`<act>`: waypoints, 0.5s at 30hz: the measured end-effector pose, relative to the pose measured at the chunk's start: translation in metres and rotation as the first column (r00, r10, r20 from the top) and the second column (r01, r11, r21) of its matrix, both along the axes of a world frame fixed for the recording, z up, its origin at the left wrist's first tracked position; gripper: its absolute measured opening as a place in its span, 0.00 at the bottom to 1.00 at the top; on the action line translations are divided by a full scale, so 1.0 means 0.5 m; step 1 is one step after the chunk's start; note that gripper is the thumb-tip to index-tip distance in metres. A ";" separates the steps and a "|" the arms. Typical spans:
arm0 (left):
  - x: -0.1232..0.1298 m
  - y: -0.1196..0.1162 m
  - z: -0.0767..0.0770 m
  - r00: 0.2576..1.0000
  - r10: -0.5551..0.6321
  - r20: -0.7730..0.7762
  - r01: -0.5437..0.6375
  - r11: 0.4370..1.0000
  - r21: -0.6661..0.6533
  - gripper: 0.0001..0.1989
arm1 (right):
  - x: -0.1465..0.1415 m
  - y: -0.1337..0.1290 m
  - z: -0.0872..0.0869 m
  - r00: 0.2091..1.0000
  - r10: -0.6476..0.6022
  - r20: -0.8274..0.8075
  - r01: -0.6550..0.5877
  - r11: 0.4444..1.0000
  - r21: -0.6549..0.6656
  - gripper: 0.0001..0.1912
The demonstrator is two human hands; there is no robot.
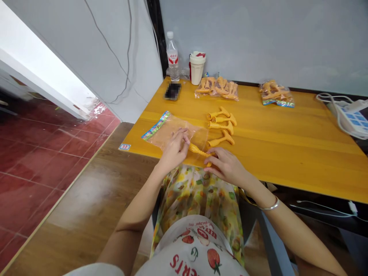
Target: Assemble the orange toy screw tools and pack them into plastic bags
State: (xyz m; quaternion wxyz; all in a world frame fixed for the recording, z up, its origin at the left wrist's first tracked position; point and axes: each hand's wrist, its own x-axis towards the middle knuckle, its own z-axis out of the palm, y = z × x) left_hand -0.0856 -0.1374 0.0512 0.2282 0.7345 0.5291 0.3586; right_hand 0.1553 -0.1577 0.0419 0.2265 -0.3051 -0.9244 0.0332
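Note:
A yellow plastic T-shaped handle point(197, 150) is held between my two hands just above the front edge of the table. My left hand point(175, 148) has its fingers closed at the narrow tube end. At the other end, my right hand point(225, 163) grips the crossbar, which its fingers partly hide. Under and behind my left hand lies a flat clear zip bag point(163, 132) with a colourful top strip. Several loose handles of the same kind point(220, 138) lie in a group beyond my right hand.
At the back are a filled bag of handles point(217, 89) and another filled bag point(277, 94). A water bottle point(173, 57), a white cup point(197, 69) and a phone point(173, 91) stand or lie at back left. A power strip point(355, 119) with cables sits at right.

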 end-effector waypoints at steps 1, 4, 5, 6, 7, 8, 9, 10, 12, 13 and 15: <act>0.004 -0.006 0.005 1.000 -0.012 -0.012 0.012 1.000 -0.007 0.05 | -0.008 0.004 0.001 1.000 0.004 0.004 -0.004 1.000 -0.001 0.15; 0.021 -0.022 0.019 0.997 -0.066 -0.042 0.065 0.998 -0.017 0.05 | -0.035 0.017 0.004 1.000 0.006 0.023 -0.006 1.000 -0.015 0.18; 0.026 -0.026 0.022 0.995 -0.091 -0.043 0.090 0.996 -0.018 0.05 | -0.044 0.021 0.004 0.999 0.003 0.033 -0.002 1.000 -0.013 0.19; 0.031 -0.029 0.025 0.993 -0.115 -0.040 0.114 0.993 -0.020 0.05 | -0.052 0.024 0.004 0.999 -0.004 0.046 0.004 1.000 -0.005 0.20; 0.035 -0.031 0.028 0.990 -0.137 -0.033 0.136 0.990 -0.024 0.05 | -0.060 0.027 0.003 0.998 -0.013 0.064 0.012 1.000 0.008 0.21; 0.039 -0.032 0.030 0.988 -0.153 -0.022 0.152 0.988 -0.029 0.05 | -0.066 0.029 0.002 0.996 -0.021 0.083 0.019 1.000 0.022 0.23; 0.041 -0.033 0.032 0.987 -0.162 -0.009 0.162 0.986 -0.036 0.05 | -0.070 0.030 0.001 0.994 -0.028 0.101 0.025 0.999 0.033 0.24; 0.042 -0.033 0.034 0.986 -0.166 0.004 0.166 0.985 -0.046 0.05 | -0.074 0.031 0.001 0.993 -0.033 0.113 0.029 0.999 0.036 0.24; 0.042 -0.031 0.036 0.985 -0.172 0.030 0.174 0.982 -0.069 0.05 | -0.077 0.032 -0.002 0.993 -0.029 0.115 0.030 1.000 0.000 0.24; 0.042 -0.031 0.038 0.983 -0.178 0.049 0.181 0.980 -0.082 0.05 | -0.078 0.033 -0.003 0.994 -0.033 0.105 0.038 0.998 -0.041 0.23; 0.042 -0.030 0.040 0.976 -0.195 0.098 0.205 0.973 -0.105 0.06 | -0.080 0.037 -0.008 0.995 -0.074 0.064 0.083 0.985 -0.151 0.21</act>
